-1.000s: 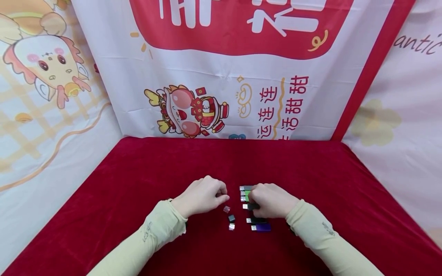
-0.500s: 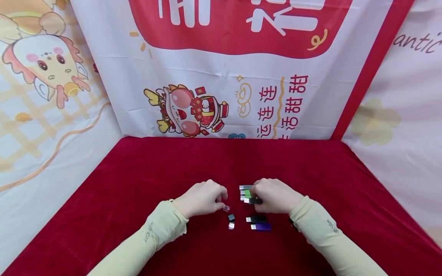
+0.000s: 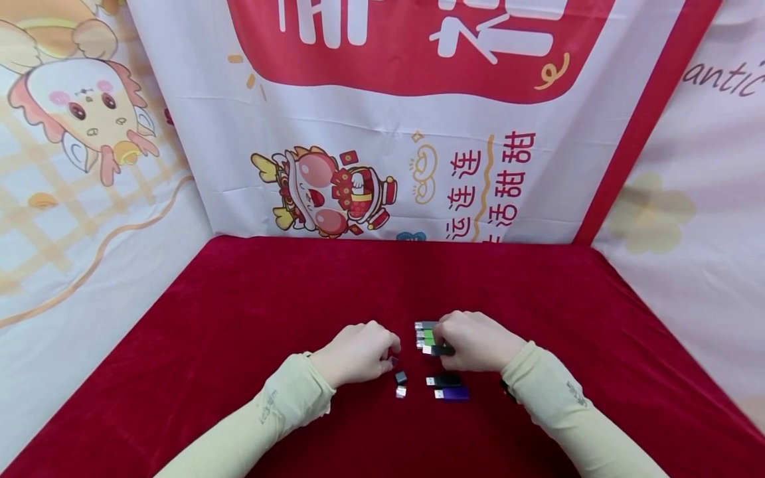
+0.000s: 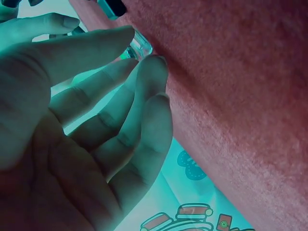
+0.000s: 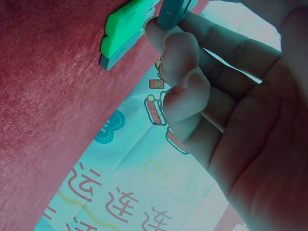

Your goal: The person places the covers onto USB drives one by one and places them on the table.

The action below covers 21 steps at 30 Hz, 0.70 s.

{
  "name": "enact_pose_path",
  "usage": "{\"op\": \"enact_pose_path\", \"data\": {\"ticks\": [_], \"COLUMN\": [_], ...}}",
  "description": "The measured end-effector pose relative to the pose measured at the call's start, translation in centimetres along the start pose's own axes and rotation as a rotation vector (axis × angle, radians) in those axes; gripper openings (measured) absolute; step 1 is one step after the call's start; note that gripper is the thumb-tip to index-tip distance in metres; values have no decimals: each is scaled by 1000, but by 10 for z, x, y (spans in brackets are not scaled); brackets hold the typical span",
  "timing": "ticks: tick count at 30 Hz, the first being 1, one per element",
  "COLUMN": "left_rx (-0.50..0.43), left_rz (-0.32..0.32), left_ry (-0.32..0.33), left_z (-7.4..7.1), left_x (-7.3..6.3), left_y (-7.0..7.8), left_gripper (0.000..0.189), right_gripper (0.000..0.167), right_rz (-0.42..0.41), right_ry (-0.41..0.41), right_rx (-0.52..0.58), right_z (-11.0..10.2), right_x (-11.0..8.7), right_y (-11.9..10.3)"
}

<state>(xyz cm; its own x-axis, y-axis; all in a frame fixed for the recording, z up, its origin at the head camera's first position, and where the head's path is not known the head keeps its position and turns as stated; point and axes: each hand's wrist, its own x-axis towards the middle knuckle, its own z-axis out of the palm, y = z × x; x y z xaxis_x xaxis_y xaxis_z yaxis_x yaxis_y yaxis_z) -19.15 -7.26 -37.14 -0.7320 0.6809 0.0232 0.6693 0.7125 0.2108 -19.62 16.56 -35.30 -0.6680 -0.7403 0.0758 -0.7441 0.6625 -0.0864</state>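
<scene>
My left hand [image 3: 358, 355] pinches a small clear USB stick cap [image 4: 141, 45] between thumb and fingertips, low over the red cloth. Just in front of me lie a dark cap [image 3: 400, 378] and another clear cap [image 3: 401, 392]. A black USB stick [image 3: 442, 350] with a bare metal plug pointing left is held by my right hand [image 3: 478, 342]; in the right wrist view its dark body [image 5: 171, 13] shows at the fingertips. Beside that hand is a close row with green sticks [image 3: 428, 336] and a grey stick [image 3: 427, 325], partly hidden by the fingers.
Nearer to me lie a black USB stick [image 3: 445, 381] and a purple one [image 3: 457, 394], plugs to the left. A red cloth [image 3: 299, 279] covers the table, with a printed white hanging [image 3: 358, 119] behind it and more at both sides.
My left hand has come down and nearer to me, taking hold of the clear cap. The right hand has shifted the black stick away from me, close to the green row.
</scene>
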Motion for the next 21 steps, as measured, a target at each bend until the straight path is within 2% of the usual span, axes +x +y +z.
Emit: {"op": "enact_pose_path", "data": {"ticks": [9, 21], "left_rx": [81, 90], "left_rz": [33, 49], "left_ry": [68, 106], "left_z": [7, 9], "left_x": [-1, -1], "left_y": [2, 2], "left_gripper": [6, 15], "right_gripper": [12, 13], "right_rz": [2, 9], "right_ry": [0, 0], "right_rx": [-5, -21], "right_z": [0, 1], "right_x": [0, -1], "right_y": [0, 0]}}
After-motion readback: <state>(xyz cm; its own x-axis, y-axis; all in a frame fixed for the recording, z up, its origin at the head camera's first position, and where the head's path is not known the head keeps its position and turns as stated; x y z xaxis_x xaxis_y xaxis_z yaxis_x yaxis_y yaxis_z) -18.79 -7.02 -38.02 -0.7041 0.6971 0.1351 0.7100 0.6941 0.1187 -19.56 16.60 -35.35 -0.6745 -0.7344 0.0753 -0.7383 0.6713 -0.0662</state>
